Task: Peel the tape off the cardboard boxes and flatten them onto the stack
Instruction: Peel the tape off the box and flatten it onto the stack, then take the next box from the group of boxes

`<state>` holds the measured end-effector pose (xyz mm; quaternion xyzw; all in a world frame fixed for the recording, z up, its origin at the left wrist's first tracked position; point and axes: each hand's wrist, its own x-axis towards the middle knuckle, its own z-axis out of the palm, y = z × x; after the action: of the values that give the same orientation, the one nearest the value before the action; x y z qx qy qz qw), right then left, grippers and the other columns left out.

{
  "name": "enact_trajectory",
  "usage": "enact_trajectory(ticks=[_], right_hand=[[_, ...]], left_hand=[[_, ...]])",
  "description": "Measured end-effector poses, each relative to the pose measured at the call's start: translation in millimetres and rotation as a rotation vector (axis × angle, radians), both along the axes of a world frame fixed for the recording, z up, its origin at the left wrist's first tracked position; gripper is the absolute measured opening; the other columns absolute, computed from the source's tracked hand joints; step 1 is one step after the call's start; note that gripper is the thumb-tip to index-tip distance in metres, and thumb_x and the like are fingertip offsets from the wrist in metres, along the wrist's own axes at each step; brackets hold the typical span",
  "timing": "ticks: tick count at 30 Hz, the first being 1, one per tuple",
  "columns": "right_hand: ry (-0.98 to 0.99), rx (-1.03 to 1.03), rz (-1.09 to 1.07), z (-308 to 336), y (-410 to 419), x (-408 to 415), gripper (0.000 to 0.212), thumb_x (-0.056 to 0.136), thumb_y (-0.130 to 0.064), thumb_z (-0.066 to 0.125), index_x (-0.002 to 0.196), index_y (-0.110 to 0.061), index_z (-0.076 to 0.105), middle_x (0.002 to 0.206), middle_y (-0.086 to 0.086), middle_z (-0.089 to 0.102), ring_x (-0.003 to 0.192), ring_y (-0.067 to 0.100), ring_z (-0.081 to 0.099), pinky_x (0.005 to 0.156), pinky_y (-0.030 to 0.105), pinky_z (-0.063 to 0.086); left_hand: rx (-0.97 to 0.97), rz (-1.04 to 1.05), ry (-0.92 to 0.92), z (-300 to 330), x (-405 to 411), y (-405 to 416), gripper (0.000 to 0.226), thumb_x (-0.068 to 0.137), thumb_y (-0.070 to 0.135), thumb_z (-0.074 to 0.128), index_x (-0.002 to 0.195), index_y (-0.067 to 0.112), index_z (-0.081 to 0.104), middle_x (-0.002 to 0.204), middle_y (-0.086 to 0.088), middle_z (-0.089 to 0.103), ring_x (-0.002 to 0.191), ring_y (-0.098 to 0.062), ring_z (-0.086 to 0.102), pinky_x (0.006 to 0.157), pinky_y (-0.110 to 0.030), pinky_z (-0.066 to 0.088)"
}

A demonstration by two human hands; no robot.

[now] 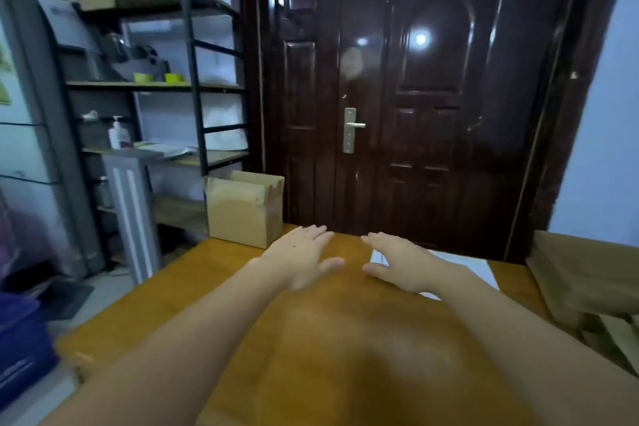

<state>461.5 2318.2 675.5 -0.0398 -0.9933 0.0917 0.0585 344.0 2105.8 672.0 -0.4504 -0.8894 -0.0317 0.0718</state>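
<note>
Both hands, left (304, 254) and right (401, 261), stretch flat-fingered and empty over the wooden tabletop (345, 339), apparently reaching for the next job. An upright cardboard box (243, 209) waits at the far-left corner; flattened cardboard (584, 280) is stacked at right.

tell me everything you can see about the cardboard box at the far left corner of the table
The cardboard box is plain brown corrugated board, still standing in box shape, upright on the far left corner of the wooden table, in front of the dark door. Its top looks open, flaps raised at the back and right. No tape or print is clear in the blur. Neither hand touches it; the left hand hovers just right of it.
</note>
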Motion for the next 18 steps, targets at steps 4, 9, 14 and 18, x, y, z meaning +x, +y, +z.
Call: enact_trajectory(ticks=[4, 9, 14, 18], right_hand=[[-0.016, 0.010, 0.094, 4.0, -36.9, -69.7, 0.075, 0.100, -0.054, 0.052, 0.161, -0.025, 0.020, 0.168, -0.003, 0.019, 0.155, 0.014, 0.014, 0.125, 0.035, 0.017], [-0.031, -0.046, 0.147, 6.4, -65.4, -156.4, 0.076, 0.101, -0.050, 0.053, 0.162, -0.020, 0.018, 0.168, 0.001, 0.019, 0.154, 0.019, 0.019, 0.125, 0.036, 0.018], [-0.029, -0.108, 0.127, -5.9, -79.0, -236.1, 0.082, 0.100, -0.051, 0.055, 0.162, -0.017, 0.012, 0.168, 0.002, 0.018, 0.153, 0.022, 0.021, 0.123, 0.039, 0.023], [0.000, -0.218, 0.087, -14.2, -85.4, -283.8, 0.085, 0.099, -0.051, 0.056, 0.162, -0.017, 0.010, 0.164, 0.005, 0.030, 0.146, 0.026, 0.037, 0.117, 0.041, 0.036]], left_hand=[[-0.021, 0.152, 0.006, 2.7, -57.0, -51.6, 0.085, 0.100, 0.074, 0.025, 0.166, 0.020, 0.017, 0.172, -0.002, 0.014, 0.158, -0.022, 0.014, 0.126, -0.038, 0.013], [0.029, 0.268, 0.054, 2.4, -135.2, -95.9, 0.084, 0.101, 0.072, 0.027, 0.164, 0.018, 0.021, 0.171, -0.003, 0.021, 0.156, -0.022, 0.019, 0.125, -0.037, 0.014], [-0.021, 0.411, 0.072, -19.9, -224.0, -134.0, 0.089, 0.099, 0.074, 0.018, 0.165, 0.013, 0.017, 0.172, -0.006, 0.016, 0.158, -0.023, 0.014, 0.127, -0.038, 0.012], [0.034, 0.585, 0.027, -42.1, -289.0, -151.9, 0.099, 0.096, 0.078, 0.016, 0.164, 0.007, 0.014, 0.171, -0.012, 0.015, 0.158, -0.027, 0.013, 0.128, -0.043, 0.015]])
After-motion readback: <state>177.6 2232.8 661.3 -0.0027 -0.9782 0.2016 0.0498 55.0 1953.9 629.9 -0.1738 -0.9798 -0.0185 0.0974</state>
